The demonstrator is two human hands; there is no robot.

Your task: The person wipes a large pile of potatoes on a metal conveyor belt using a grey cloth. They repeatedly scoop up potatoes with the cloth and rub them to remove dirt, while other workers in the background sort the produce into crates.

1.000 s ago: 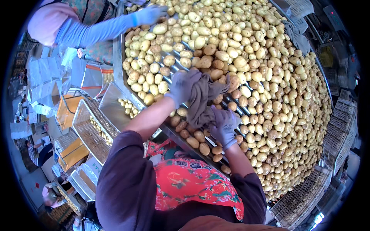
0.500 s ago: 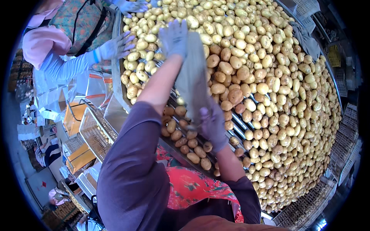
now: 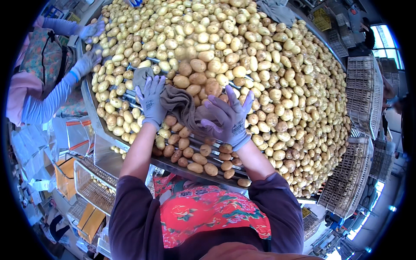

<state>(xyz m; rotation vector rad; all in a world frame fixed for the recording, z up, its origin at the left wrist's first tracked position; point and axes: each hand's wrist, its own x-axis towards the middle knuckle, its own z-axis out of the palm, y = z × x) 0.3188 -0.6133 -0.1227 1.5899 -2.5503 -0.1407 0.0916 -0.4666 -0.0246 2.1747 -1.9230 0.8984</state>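
Both gloved hands, left hand [image 3: 151, 102] and right hand [image 3: 228, 118], gripped a grey cloth [image 3: 182, 106]; rollers at six o'clock could snag it.

You get bright, even daylight across the heap of potatoes [image 3: 260, 73], with no hard glare on their skins. The strongest light comes from the far right, where a window [image 3: 383, 37] burns out to pale white. Shadows are soft and short: your gloved left hand [image 3: 151, 102] and right hand [image 3: 229, 119] darken the grey cloth [image 3: 180, 104] only slightly, and the gaps between the rollers near you stay dim. The middle is sharp; you can read the folds in the gloves. Toward the rim the fisheye bends the plastic crates [image 3: 362, 95] on the right into curves, detail smears, and a black circular border closes the corners.
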